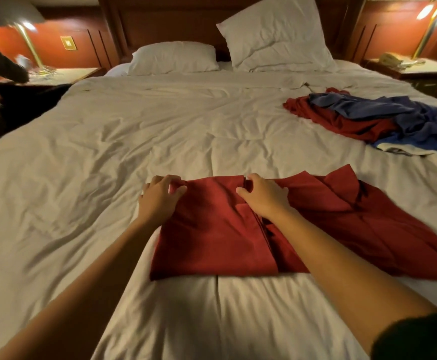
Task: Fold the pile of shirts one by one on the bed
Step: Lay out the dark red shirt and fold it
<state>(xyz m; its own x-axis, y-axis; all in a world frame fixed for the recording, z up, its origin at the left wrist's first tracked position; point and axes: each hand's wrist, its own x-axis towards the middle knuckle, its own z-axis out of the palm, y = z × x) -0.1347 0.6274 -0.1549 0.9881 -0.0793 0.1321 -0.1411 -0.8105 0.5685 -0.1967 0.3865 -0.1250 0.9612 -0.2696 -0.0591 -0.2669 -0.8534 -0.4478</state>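
**Head view: folding one shirt, mid-sequence.** A red shirt lies flat on the near part of the bed, directly in front of the person. Its left portion is doubled over into a neat panel, while the right portion, ending in pointed flaps at the far edge, is spread loose and creased. The left hand pinches the far left corner of the panel, its fingers curled onto the cloth against the thumb. The right hand grips the far edge where the panel ends, its fingers curled over it. The unfolded pile of red, blue and white garments lies well apart, toward the far right of the bed. Judged step: squaring the first fold. The next move probably calls for bringing the loose right side over the panel with edges aligned, then smoothing, as the soft bedding may let the cloth shift
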